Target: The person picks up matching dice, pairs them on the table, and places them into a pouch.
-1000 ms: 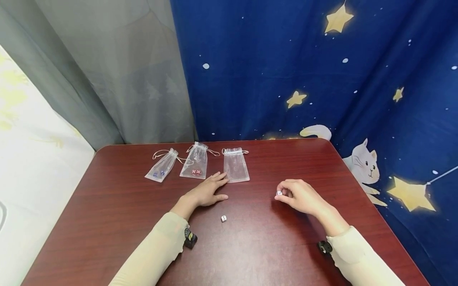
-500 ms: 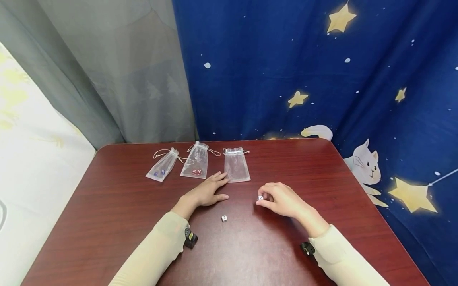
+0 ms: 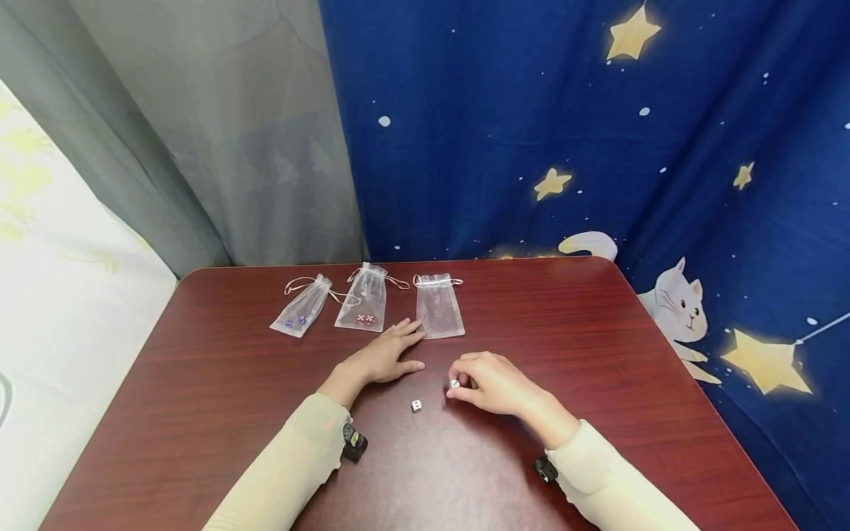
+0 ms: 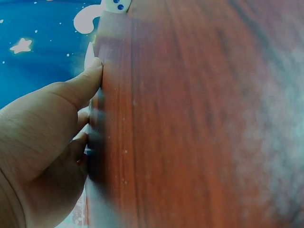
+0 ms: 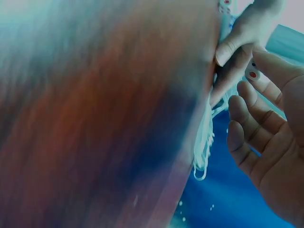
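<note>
My left hand (image 3: 381, 358) rests on the table with straight, spread fingers. Its fingertips touch the lower left corner of a sheer drawstring pouch (image 3: 440, 310) in which I see nothing. Just right of centre, my right hand (image 3: 498, 385) pinches a white die (image 3: 454, 383) between thumb and fingers; the right wrist view shows a red pip on this held die (image 5: 252, 74). A second white die (image 3: 416, 405) lies on the table between the hands, left of the held one. Behind the left hand, a pouch (image 3: 364, 295) contains red dice (image 3: 366, 319).
Farther left lies another sheer pouch (image 3: 311, 301) with blue dice (image 3: 296, 321) inside. All the pouches lie near the far edge of the reddish-brown table (image 3: 199, 413). Grey (image 3: 252, 147) and blue star-patterned curtains (image 3: 465, 147) hang behind it.
My right hand has moved left and toward me with its die, coming close to the die on the table. The left hand and pouches have stayed in place.
</note>
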The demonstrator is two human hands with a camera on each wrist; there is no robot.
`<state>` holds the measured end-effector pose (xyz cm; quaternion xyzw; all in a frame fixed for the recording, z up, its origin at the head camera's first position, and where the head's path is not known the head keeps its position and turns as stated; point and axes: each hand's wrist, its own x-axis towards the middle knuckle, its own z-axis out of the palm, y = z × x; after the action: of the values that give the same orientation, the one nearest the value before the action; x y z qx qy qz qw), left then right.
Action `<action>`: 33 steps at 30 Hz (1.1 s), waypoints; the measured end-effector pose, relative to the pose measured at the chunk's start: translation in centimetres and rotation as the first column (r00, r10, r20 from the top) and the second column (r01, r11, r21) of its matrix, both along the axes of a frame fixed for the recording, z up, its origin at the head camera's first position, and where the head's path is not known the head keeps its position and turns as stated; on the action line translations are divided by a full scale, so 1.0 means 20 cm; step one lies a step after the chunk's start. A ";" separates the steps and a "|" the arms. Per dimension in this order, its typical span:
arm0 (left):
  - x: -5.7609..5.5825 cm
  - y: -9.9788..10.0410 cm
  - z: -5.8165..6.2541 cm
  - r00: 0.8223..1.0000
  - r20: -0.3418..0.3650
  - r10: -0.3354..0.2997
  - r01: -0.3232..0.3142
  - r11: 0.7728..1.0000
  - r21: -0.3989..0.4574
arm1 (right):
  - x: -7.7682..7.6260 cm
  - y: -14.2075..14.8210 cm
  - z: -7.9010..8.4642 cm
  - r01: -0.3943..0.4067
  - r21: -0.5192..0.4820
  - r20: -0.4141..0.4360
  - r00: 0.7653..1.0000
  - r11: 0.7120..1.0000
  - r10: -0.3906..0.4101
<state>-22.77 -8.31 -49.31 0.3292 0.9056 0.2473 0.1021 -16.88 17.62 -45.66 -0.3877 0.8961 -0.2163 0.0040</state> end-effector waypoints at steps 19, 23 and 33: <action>-0.01 0.00 -0.01 1.000 -0.007 -0.005 0.005 1.000 0.000 | 0.03 -0.16 -0.05 -0.079 0.207 -0.028 0.996 0.975 0.086; -0.01 0.00 -0.02 1.000 -0.006 -0.002 0.002 1.000 0.001 | 0.02 -0.17 -0.06 -0.078 0.235 -0.028 0.996 0.969 0.087; -0.01 -0.01 -0.03 1.000 -0.009 0.003 -0.003 1.000 0.010 | 0.02 -0.18 -0.07 -0.076 0.242 -0.037 0.995 0.967 0.087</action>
<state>-23.01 -8.51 -49.87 0.3295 0.9052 0.2504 0.0962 -16.40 14.09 -47.04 -0.4259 0.8987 -0.0966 0.0388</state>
